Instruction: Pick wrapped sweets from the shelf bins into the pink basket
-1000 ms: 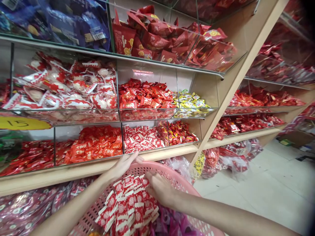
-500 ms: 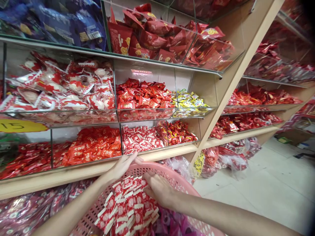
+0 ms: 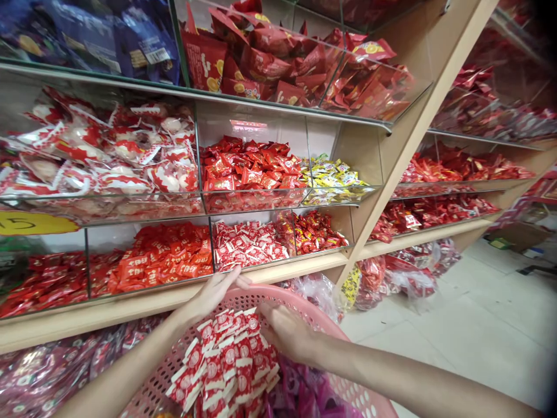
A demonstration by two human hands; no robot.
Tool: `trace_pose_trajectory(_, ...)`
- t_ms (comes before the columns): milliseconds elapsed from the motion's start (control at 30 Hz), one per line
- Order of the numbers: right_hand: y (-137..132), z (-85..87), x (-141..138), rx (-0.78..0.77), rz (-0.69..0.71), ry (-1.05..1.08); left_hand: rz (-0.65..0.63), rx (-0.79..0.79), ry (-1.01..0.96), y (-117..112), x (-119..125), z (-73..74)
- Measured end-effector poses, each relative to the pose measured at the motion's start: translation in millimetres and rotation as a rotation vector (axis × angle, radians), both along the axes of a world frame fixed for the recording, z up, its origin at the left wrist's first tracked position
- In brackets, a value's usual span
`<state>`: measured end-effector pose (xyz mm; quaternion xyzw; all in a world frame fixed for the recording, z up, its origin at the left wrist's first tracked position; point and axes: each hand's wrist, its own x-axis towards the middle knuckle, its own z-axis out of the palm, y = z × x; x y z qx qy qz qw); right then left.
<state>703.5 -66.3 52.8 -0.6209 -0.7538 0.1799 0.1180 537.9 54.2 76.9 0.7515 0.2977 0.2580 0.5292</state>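
A pink perforated plastic basket [image 3: 300,299] is in front of me, below the shelves. In it lies a pile of small red-and-white wrapped candies [image 3: 237,360], with purple wrapped pieces [image 3: 300,389] beside them. My left hand [image 3: 217,293] is at the basket's far rim, close to the shelf's wooden front edge, its fingers stretched out. My right hand [image 3: 285,331] is inside the basket at the right side of the red-and-white pile. Its fingers are curled and slightly blurred, and what they hold, if anything, is hidden.
Behind the basket, a shelf bin holds similar red-and-white candies [image 3: 250,244], beside orange-red packets [image 3: 167,255]. A wooden shelf ledge [image 3: 300,267] runs across. Bagged sweets [image 3: 369,284] lie under the shelves on the tiled floor [image 3: 435,337]. A yellow price tag [image 3: 39,222] hangs at left.
My right hand has shifted slightly right, away from the middle of the candy pile. My left hand stays at the rim, and the basket has barely moved.
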Motion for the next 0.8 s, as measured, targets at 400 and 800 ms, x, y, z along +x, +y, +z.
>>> trace_pose_trajectory(400,3,-14.2,6,-0.017,-0.041,0.127,-0.011,-0.001,0.028,-1,1,2.9)
trace_pose_trajectory(800,-1,-8.9,6,-0.066,-0.067,0.086,-0.001,0.012,0.023,2,1,-2.4)
